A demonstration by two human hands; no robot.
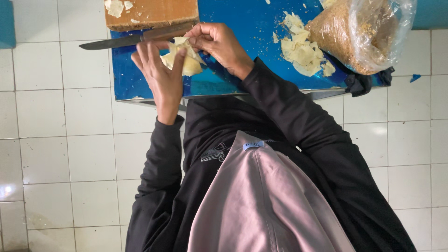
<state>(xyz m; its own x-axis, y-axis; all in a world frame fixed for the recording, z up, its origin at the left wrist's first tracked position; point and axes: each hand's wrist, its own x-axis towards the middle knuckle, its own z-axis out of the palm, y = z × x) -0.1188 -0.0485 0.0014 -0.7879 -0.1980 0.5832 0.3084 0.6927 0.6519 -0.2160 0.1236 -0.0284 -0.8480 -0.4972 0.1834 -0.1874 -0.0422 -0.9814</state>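
Left hand (161, 77) spread flat and open, cradling pale dough wrappers (183, 59) on the palm. Right hand (217, 43) pinched shut on the top wrapper, just beside the left fingertips. Knife (133, 40) lying just beyond both hands. More wrapper pieces (301, 49) and bagged filling (359, 32) farther right of the right hand.

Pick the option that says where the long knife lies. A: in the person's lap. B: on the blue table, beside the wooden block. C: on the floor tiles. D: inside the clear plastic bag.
B: the knife lies flat on the blue table, against the wooden block, its tip reaching past the table's edge.
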